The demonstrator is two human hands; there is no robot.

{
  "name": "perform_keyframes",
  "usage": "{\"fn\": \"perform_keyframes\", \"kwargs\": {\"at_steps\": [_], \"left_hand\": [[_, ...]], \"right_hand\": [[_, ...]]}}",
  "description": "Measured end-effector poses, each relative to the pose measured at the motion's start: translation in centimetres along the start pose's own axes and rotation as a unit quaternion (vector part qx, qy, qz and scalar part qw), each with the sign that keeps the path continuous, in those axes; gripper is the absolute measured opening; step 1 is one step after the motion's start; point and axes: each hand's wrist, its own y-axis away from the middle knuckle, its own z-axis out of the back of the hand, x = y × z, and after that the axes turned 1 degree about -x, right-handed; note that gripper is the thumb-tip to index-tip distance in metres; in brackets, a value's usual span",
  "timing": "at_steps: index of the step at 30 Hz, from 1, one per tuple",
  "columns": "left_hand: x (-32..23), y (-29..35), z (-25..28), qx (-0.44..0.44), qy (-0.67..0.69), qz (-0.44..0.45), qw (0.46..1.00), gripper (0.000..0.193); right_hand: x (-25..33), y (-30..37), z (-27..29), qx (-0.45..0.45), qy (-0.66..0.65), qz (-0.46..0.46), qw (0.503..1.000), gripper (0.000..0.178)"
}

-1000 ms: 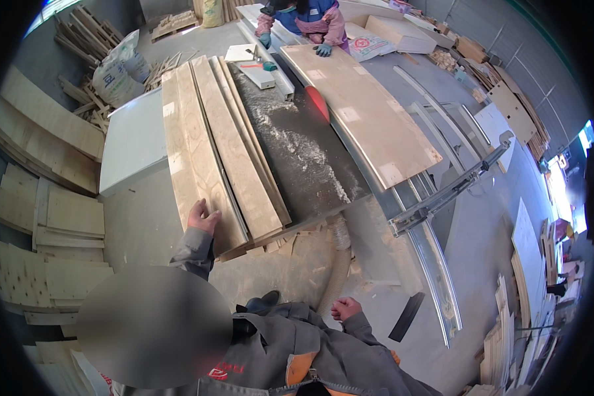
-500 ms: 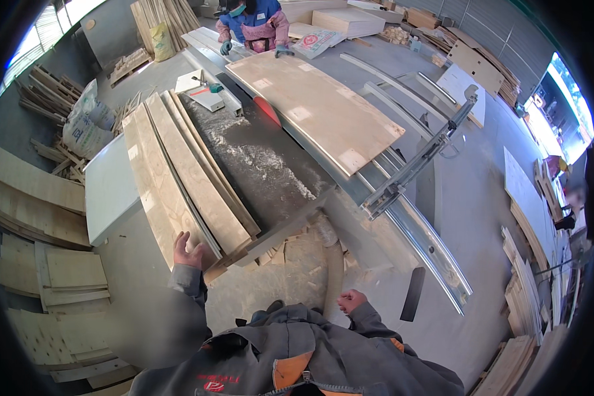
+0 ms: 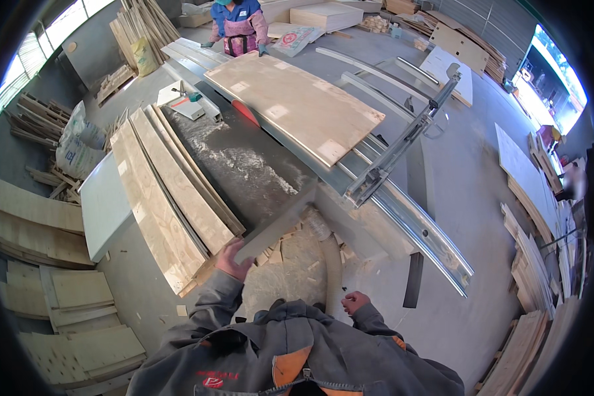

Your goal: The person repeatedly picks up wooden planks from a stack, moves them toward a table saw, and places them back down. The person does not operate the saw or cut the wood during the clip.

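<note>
My left hand point(image 3: 235, 261) is at the near ends of the long plywood strips point(image 3: 190, 198), its thumb apart from the fingers. The fingertips meet or nearly meet the strip ends; contact is hard to judge. The strips lie side by side along the left of the dark saw table point(image 3: 244, 155). My right hand point(image 3: 356, 302) hangs low before my body with curled fingers, beside a ribbed hose point(image 3: 332, 267); whether it holds anything is hidden. A red saw guard point(image 3: 245, 113) stands at the left edge of a large plywood sheet point(image 3: 297, 99).
A co-worker point(image 3: 237, 26) stands at the sheet's far end, one gloved hand at its edge. A metal rail frame point(image 3: 402, 152) extends right. Stacked boards point(image 3: 82, 290) lie left, more panels point(image 3: 531, 191) right. A white panel point(image 3: 105, 204) leans beside the strips.
My left hand has moved right and slightly down, from over the strips to their near ends. The view has shifted. The co-worker stands more upright; the plywood sheet looks unmoved on the saw.
</note>
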Motion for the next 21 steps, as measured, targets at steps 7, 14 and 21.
{"fn": "perform_keyframes", "kwargs": {"at_steps": [7,14,21], "left_hand": [[-3.3,5.8,-5.9,0.306,0.086,0.013,0.948,0.051],[5.1,10.6,-10.2,0.350,0.075,0.133,0.924,0.055],[20.2,20.1,-9.3,0.400,-0.044,0.179,0.898,0.055]], "right_hand": [[-1.3,1.3,1.0,-0.016,-0.001,-0.021,1.000,0.032],[-3.7,1.0,1.0,-0.018,-0.010,-0.035,0.999,0.032],[-4.6,0.7,0.8,-0.011,-0.021,-0.024,0.999,0.029]]}}
